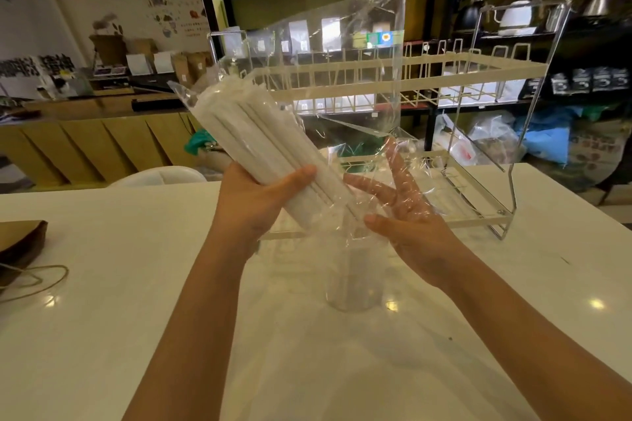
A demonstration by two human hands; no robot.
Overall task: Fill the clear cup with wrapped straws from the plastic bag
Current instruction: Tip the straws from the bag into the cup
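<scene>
My left hand [254, 203] grips a thick bundle of white paper-wrapped straws [254, 138] through the clear plastic bag [345, 44]; the bundle tilts up to the left. The bag's loose part billows up and to the right. My right hand [407, 219] is under the bag's film, fingers spread, touching the plastic near the bundle's lower end. The clear cup [354, 275] stands upright on the white table [102, 335] just below both hands, and it looks empty.
A two-tier wire rack [478, 133] with a cream frame stands on the table behind the hands. A brown paper bag [20, 246] with twine handles lies at the left edge. Shelves and a wooden counter fill the background.
</scene>
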